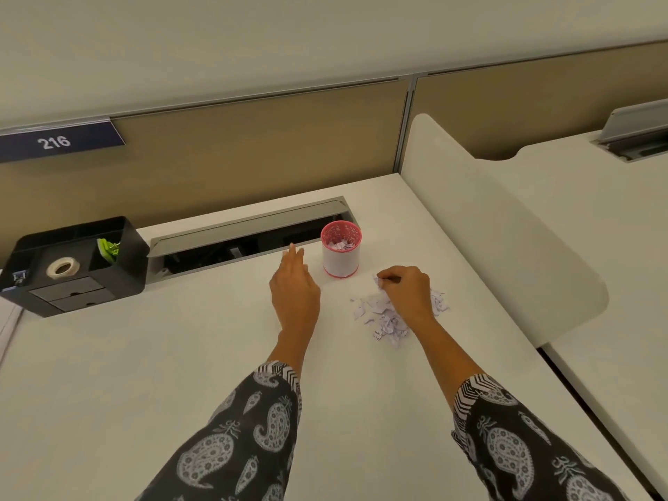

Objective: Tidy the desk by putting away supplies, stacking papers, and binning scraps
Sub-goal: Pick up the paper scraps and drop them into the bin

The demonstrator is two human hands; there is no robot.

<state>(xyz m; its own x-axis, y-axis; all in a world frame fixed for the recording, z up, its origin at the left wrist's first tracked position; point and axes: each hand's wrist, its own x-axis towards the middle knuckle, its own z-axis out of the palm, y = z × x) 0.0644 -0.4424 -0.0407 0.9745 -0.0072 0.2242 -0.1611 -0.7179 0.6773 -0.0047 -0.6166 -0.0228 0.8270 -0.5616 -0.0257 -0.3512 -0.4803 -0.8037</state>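
cup (341, 253) behind scraps (386, 314), organizer (77, 263) far left on desk (144, 356)

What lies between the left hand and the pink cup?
In the head view, nothing: only a narrow stretch of bare white desk separates the left hand from the pink cup.

Soft, even, slightly warm indoor light on the white desk (126, 374), with faint shadows under the left hand (294, 291) and cup (341, 253); partition (253, 157) lines bow toward the frame edges, detail mildly soft.
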